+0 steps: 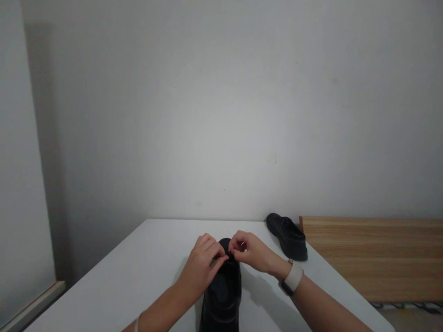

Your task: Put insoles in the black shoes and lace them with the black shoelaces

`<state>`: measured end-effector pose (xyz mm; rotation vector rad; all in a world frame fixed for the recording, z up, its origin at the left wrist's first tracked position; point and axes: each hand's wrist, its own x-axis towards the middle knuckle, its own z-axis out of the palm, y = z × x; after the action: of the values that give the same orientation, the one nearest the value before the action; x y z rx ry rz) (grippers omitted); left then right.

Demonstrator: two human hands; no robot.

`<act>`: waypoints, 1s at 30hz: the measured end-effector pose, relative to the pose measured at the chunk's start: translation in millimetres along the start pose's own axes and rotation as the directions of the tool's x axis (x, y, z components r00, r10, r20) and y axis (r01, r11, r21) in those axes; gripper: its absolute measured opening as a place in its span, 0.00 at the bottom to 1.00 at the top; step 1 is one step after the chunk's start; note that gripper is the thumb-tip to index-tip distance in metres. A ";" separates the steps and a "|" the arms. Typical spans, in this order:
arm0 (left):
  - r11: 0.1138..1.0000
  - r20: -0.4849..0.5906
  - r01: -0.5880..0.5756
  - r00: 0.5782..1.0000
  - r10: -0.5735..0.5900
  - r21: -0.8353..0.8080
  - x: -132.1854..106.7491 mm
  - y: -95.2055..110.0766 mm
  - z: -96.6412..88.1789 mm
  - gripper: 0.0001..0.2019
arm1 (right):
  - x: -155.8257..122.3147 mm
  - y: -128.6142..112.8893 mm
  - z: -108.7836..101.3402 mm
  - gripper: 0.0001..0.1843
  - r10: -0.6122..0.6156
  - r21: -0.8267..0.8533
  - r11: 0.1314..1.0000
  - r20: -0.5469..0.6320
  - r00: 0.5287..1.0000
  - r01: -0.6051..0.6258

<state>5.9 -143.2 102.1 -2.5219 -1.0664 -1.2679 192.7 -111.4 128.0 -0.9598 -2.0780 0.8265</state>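
A black shoe [221,295] stands on the white table right in front of me, its toe facing the wall and its opening toward me. Over its front, my left hand [207,258] is closed in a pinch, thumb against fingertips. My right hand [249,251] pinches too, just across from it at the right side of the shoe. Between the fingers is what looks like a thin black shoelace, hard to make out against the dark shoe. Both hands are close together at the lacing area, which they partly hide.
A second black shoe [287,236] rests at the table's far right edge. The white table [145,276] reaches back to a grey wall [221,115]. Beyond its right side is a wood-grain panel [374,258], with dark cables [415,305] under it.
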 end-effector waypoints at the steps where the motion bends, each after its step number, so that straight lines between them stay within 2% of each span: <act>1: 0.999 0.021 0.026 0.999 -0.025 -0.029 -3.4 0.9 -2.6 0.06 | 0.3 0.3 0.2 0.08 0.001 -0.031 1.000 -0.018 1.000 -0.001; 5: 0.972 0.072 0.181 0.983 -0.171 -0.152 -13.8 4.7 -9.1 0.04 | 3.4 6.6 2.6 0.09 0.051 -0.034 0.998 -0.007 0.999 -0.051; 9: 0.920 0.080 0.312 0.950 -0.301 -0.239 -13.3 6.4 -10.6 0.02 | 4.1 13.0 3.3 0.08 0.071 -0.050 0.996 -0.030 0.997 -0.073; 12: 0.891 0.072 0.359 0.933 -0.353 -0.278 -14.0 2.9 -11.5 0.08 | -5.8 8.3 -2.2 0.06 0.031 -0.106 0.993 -0.095 0.995 -0.041; 15: 0.874 0.054 0.387 0.920 -0.389 -0.294 -22.6 -7.0 -9.7 0.10 | -29.1 -7.4 -4.1 0.08 -0.066 -0.167 0.985 -0.199 0.978 0.033; 17: 0.858 0.057 0.426 0.901 -0.429 -0.286 -30.4 -17.0 -5.7 0.11 | -47.6 -17.8 2.9 0.11 -0.109 -0.195 0.978 -0.165 0.980 0.076; 19: 0.837 0.076 0.478 0.876 -0.476 -0.267 -36.6 -29.2 0.0 0.13 | -62.7 -22.8 17.1 0.14 -0.107 -0.264 0.959 0.009 0.994 0.105; 20: 0.824 0.092 0.505 0.862 -0.499 -0.258 -38.5 -36.1 3.1 0.13 | -67.9 -23.0 25.5 0.19 -0.080 -0.332 0.937 0.103 0.991 0.110; 22: 0.795 0.122 0.556 0.831 -0.543 -0.243 -40.1 -51.0 9.1 0.14 | -73.3 -20.9 41.1 0.26 0.008 -0.472 0.877 0.195 0.981 0.087; 24: 0.779 0.136 0.586 0.810 -0.570 -0.222 -40.2 -67.3 13.9 0.15 | -74.2 -19.2 49.3 0.23 0.060 -0.514 0.857 0.178 0.982 0.041; 26: 0.791 0.138 0.584 0.812 -0.567 -0.182 -40.4 -84.2 16.7 0.15 | -73.6 -20.0 46.9 0.17 0.055 -0.436 0.900 0.122 0.991 0.004; 30: 0.818 0.153 0.574 0.812 -0.563 -0.032 -41.7 -115.7 18.0 0.12 | -73.1 -17.9 18.5 0.10 0.047 -0.278 0.959 -0.038 0.998 -0.056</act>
<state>-73.1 -72.4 37.3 -2.4531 -1.9554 -1.2761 206.9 -184.9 108.1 -1.1725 -2.1885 0.5465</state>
